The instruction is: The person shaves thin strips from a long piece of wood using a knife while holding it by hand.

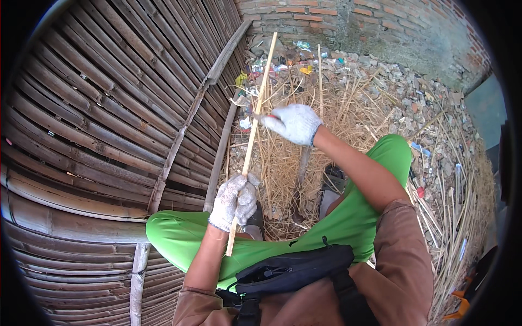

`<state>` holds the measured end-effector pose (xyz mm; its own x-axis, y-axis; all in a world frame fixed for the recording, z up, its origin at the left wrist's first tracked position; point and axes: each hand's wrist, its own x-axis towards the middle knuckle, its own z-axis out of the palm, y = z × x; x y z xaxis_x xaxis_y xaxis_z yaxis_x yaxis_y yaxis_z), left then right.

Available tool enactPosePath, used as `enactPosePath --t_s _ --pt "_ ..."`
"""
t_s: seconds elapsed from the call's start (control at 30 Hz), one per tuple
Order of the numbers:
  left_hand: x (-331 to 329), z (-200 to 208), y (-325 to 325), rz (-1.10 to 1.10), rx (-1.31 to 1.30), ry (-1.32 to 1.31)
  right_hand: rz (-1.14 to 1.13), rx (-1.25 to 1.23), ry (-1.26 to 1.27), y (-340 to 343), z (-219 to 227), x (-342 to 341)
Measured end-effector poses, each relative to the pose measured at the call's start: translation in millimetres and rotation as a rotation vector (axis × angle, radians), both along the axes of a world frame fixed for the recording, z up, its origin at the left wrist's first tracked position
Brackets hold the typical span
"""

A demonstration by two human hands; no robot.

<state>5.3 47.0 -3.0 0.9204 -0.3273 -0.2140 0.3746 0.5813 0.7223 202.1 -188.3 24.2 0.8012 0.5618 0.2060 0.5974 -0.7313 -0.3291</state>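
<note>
A long, pale bamboo strip (252,142) slants from my lap up toward the far wall. My left hand (234,202), in a white knit glove, is closed around its lower part, and the strip's near end pokes out below the fist. Farther up, my gloved right hand (295,124) grips a small knife (266,116). Only a bit of red and a short length of blade show past the fingers, and the blade lies against the strip. The rest of the knife is hidden in the glove.
A bamboo slat wall (109,119) rises close on my left. Straw-like shavings (293,163) cover the ground before me, with rubble and litter (399,81) beyond. A brick wall (348,27) closes the far side. My green-clad knees (392,155) flank the work; a black waist bag (296,271) sits at my lap.
</note>
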Motion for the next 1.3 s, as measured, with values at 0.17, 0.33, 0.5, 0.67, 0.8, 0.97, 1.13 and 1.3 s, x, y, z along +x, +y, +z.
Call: enactPosePath --t_s 0.17,0.33,0.5,0.67,0.8,0.97,1.13,1.3 --pt "-3 -11 2 -0.078 -0.228 0.074 -0.024 0.042 -0.007 -14 -2 26" --pt "1 -18 7 -0.158 -0.622 0.148 0.184 0.042 0.029 19 -8 -55" --pt "3 -23 9 -0.181 -0.660 0.152 0.116 -0.013 -0.024 10 5 -32" --pt "3 -18 9 -0.175 -0.627 0.136 0.006 0.004 -0.007 6 4 -3" --pt "3 -25 10 -0.159 -0.588 0.159 -0.025 0.020 -0.044 -6 8 18" --pt "3 -23 10 -0.155 -0.526 0.138 0.097 0.033 0.037 8 13 -24" --pt "-1 -22 10 -0.092 -0.426 0.149 0.233 -0.023 0.060 19 1 -64" --pt "-2 -16 3 -0.110 -0.334 0.078 0.082 -0.020 0.067 1 13 -26"
